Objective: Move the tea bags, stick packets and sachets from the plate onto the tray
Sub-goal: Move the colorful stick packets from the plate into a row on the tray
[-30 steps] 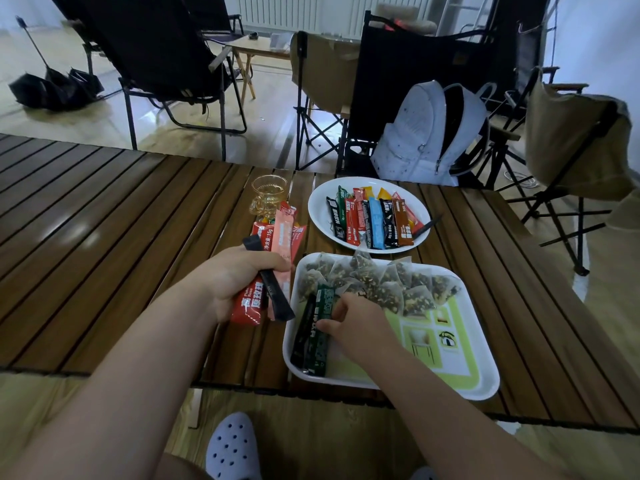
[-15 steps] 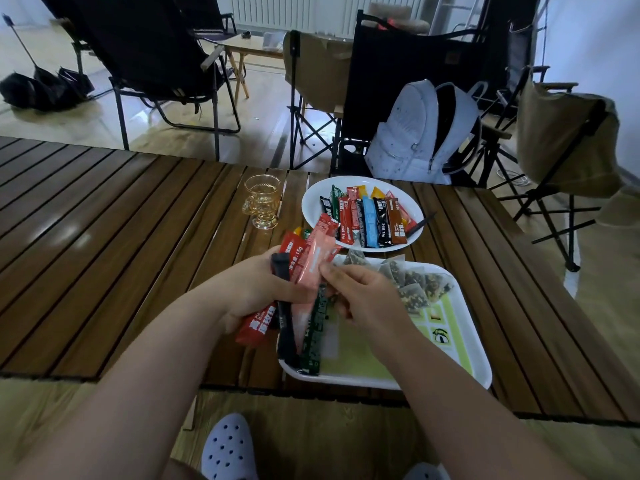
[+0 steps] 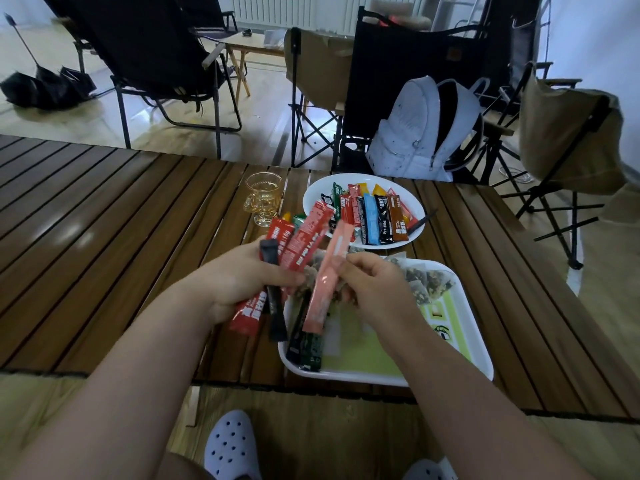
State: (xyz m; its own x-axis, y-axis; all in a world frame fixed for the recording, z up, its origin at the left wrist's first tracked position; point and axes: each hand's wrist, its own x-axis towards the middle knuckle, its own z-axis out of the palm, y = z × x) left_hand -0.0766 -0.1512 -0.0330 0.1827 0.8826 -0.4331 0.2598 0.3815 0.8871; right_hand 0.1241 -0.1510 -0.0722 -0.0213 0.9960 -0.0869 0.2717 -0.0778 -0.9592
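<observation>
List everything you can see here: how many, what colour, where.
table: one, brown slats, under everything
plate: one, white, far side of table
plate packets: about ten, mixed colours, on plate
tray: one, white and green, near edge
tea bags: several, translucent, tray's far end
dark packets: two, black and dark green, tray's left side
glass cup: one, clear, left of plate
backpack: one, white, behind table
chairs: several, black or tan, behind table
umbrella: at least one, black, floor far left
clogs: two, white, below table
packet bundle: several, mostly red, in left hand
pink packet: one, pink, above tray
left hand: one, grips packet bundle
right hand: one, pinches pink packet
</observation>
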